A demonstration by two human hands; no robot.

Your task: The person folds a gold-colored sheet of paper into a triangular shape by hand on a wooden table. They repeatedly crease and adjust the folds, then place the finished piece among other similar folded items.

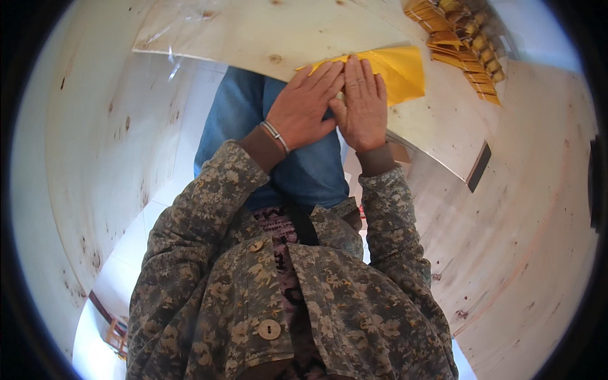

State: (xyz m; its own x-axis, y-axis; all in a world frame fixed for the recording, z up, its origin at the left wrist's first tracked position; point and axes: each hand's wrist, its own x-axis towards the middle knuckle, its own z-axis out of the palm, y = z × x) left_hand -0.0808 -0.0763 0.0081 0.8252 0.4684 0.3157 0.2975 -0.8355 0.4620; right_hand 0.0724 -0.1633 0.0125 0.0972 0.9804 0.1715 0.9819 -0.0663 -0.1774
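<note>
A yellow paper sheet (399,73), apparently folded, lies along the near edge of the wooden tabletop (272,38). My left hand (301,107) reaches to its left part with fingers extended and fairly close together. Beside it, my right hand (362,111) lies flat on the sheet, fingers straight and pointing away from me. Both hands are open and press on the paper from above, their fingertips nearly meeting. The hands cover part of the sheet, so whether anything lies under them cannot be seen.
Rows of folded yellow-orange paper pieces (465,47) are lined up at the far right of the tabletop. Clear plastic film (171,60) clings near the left table edge. Pale wooden panels (101,126) stand on both sides. My legs in blue jeans (297,171) are below the edge.
</note>
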